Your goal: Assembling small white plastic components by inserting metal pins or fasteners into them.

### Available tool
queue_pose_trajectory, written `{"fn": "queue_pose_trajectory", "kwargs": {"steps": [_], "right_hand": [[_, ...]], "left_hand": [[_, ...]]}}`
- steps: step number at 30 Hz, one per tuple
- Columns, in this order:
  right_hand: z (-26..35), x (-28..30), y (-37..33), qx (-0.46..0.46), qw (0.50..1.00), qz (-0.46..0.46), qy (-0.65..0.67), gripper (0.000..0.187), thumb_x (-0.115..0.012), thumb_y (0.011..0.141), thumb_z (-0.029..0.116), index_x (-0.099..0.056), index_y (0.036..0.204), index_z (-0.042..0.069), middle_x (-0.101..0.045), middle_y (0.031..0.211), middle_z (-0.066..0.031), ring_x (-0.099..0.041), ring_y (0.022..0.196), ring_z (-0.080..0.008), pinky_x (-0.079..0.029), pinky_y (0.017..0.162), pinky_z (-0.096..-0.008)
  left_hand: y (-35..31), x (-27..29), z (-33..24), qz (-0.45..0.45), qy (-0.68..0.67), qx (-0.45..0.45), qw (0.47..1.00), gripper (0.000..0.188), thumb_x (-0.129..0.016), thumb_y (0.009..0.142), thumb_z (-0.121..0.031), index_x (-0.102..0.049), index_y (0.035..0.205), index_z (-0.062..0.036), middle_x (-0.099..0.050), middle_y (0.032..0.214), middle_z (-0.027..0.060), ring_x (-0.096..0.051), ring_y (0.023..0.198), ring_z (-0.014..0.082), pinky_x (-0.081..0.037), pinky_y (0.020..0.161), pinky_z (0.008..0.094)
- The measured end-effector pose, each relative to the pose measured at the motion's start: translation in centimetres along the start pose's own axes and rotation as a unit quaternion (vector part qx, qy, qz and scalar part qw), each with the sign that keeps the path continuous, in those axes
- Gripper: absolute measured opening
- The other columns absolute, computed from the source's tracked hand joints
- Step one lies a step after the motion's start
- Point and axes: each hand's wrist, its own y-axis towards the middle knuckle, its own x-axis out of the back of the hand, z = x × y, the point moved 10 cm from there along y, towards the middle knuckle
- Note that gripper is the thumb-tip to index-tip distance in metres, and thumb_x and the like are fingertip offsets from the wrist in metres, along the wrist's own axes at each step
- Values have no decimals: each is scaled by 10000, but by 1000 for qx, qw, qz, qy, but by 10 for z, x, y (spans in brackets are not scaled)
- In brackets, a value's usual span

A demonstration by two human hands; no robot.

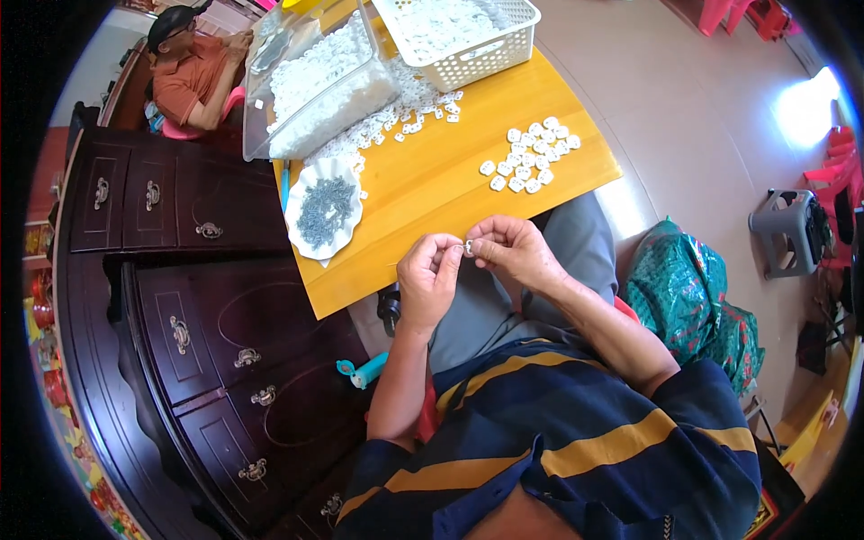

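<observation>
My left hand [428,277] and my right hand [517,256] meet fingertip to fingertip over my lap, just off the near edge of the table. The right thumb and fingers pinch a small white plastic piece [467,247]. Against it, the left thumb and finger are pressed together, and what they grip is too small to make out. A white scalloped dish [347,233] of small grey metal parts [325,212] stands left of my hands. Several rounded white pieces with dark marks [531,158] lie in a loose group farther right.
On the yellow table [432,180], a clear bin [333,101] and a white basket [477,67] hold many white pieces; more lie spilled beside them. Dark drawers [193,193] border the left. Green bags [679,279] and a grey stool [787,232] stand right. Another person [193,81] sits far left.
</observation>
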Motion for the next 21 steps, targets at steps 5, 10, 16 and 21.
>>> {"fn": "queue_pose_trajectory", "kwargs": {"steps": [5,10,16,21], "right_hand": [[2,2,-1,-1,1000,-12,-14,119,-670,972,39,-657,1078,-12,-719,932,-40,-645,783,-71,-548,725,-217],[1,3,-1,5,1000,-16,-23,110,-681,964,38,-664,1060,-11,-719,922,-38,-645,777,-70,-547,719,-216],[1,5,-1,8,999,-26,-36,118,-692,957,45,-668,1057,-12,-716,903,-33,-641,768,-67,-539,709,-210],[1,6,-1,11,998,-33,-56,113,-692,951,36,-672,1050,-13,-711,890,-26,-639,756,-66,-538,704,-208]], "left_hand": [[2,-1,-3,7,17,-9,1000,32,-667,964,-26,-660,947,-1,-612,775,-45,-474,640,9,-392,578,184],[3,1,-8,11,29,-16,999,38,-671,959,-29,-662,942,3,-615,770,-38,-487,642,17,-405,585,189],[2,0,-6,20,35,-7,999,18,-666,926,14,-652,937,18,-648,782,44,-581,621,79,-473,592,240],[3,-2,-14,19,52,-13,998,17,-666,925,17,-652,933,22,-650,782,45,-588,623,79,-476,592,240]]}}
